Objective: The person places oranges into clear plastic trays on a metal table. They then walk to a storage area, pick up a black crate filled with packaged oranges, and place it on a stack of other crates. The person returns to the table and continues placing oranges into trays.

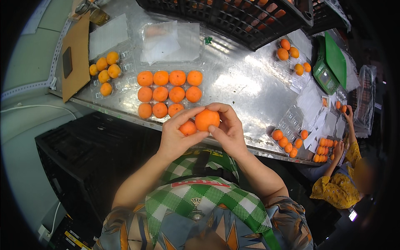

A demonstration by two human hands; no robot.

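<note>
My left hand [181, 136] holds one smooth orange fruit [188, 128], perhaps a persimmon or tangerine, in its curled fingers. A second orange fruit [207, 120] is held between the fingertips of my right hand [228, 131] and touches my left fingers. Both hands meet over the near edge of the metal table. Just beyond them lies a clear plastic tray [202, 76] with rows of the same fruit; my left hand hides part of its near row. Its open lid [172, 42] lies behind, with white sheets in it.
A partly filled clear tray [125, 75] and cardboard [76, 56] lie at left. A black crate of fruit [218, 15] stands at the back. At right are a green scale [326, 78], more trays [290, 122] and a co-worker in a yellow patterned top [337, 190]. Black crates [78, 156] stand below left.
</note>
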